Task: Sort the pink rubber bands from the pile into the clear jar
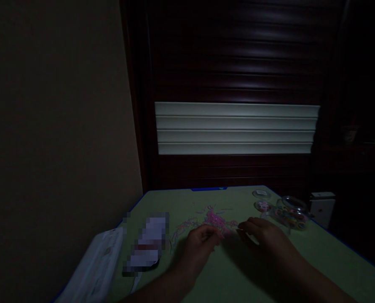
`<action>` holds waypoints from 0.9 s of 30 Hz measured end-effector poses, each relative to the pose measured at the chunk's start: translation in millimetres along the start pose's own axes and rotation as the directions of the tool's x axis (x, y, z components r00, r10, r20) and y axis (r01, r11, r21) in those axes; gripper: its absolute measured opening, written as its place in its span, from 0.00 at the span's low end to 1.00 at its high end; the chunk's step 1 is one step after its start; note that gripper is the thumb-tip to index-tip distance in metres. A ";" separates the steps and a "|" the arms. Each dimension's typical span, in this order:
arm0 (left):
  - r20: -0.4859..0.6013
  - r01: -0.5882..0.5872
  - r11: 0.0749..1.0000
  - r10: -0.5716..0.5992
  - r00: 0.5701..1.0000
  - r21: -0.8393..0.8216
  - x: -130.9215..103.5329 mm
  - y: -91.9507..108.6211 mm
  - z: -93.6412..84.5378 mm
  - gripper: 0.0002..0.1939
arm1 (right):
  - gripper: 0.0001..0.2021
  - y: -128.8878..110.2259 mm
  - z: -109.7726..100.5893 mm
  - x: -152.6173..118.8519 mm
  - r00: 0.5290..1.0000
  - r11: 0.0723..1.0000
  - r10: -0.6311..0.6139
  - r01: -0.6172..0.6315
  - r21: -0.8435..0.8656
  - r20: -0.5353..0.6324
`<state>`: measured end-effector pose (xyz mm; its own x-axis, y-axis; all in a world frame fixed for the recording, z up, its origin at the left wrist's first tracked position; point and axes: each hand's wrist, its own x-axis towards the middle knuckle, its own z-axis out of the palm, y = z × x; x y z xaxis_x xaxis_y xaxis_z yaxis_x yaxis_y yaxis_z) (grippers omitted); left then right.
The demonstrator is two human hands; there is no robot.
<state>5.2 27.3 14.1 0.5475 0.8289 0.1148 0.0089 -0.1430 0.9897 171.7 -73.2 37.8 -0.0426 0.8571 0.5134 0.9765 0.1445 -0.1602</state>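
Before me on a pale green table (238, 273), a small heap of pink elastic bands (215, 219) is surrounded by loose, thin pastel bands (187, 224). My left hand (200, 244) is just in front of the heap, its thumb and forefinger brought together in a pinch. Whatever is between them is too small and dark to name. On the heap's right side, my right hand (261, 235) has curled fingers with the fingertips close together. Dim light hides what they hold, if anything. The two hands are apart, fingertips facing each other.
At the right stands a clear jar (291, 212) of coloured bands, with a small round container (263, 205) and clear lid (261, 194) nearby. A blurred-out flat object (149, 240) and white box (95, 265) lie left. A wall (64, 126) borders the table's left side.
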 end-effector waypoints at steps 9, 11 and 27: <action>0.120 -0.028 0.997 0.036 0.992 -0.065 -2.6 3.3 -0.7 0.14 | 0.08 -12.4 4.4 -0.7 0.997 0.996 -0.074 0.074 0.059 0.003; 0.152 -0.024 0.997 0.035 0.988 -0.073 -3.6 5.4 0.0 0.14 | 0.08 -11.1 6.0 -0.6 0.996 0.995 -0.085 0.084 0.060 0.007; 0.110 0.020 0.999 -0.016 0.994 -0.036 -2.1 0.5 0.2 0.20 | 0.09 -12.7 3.3 -0.1 0.997 0.981 -0.033 0.019 0.195 0.068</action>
<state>4.2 25.4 14.3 0.6361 0.7665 0.0885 -0.0100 -0.1065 0.9943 158.6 -73.4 37.0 -0.0891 0.8837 0.4596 0.9156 0.2542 -0.3114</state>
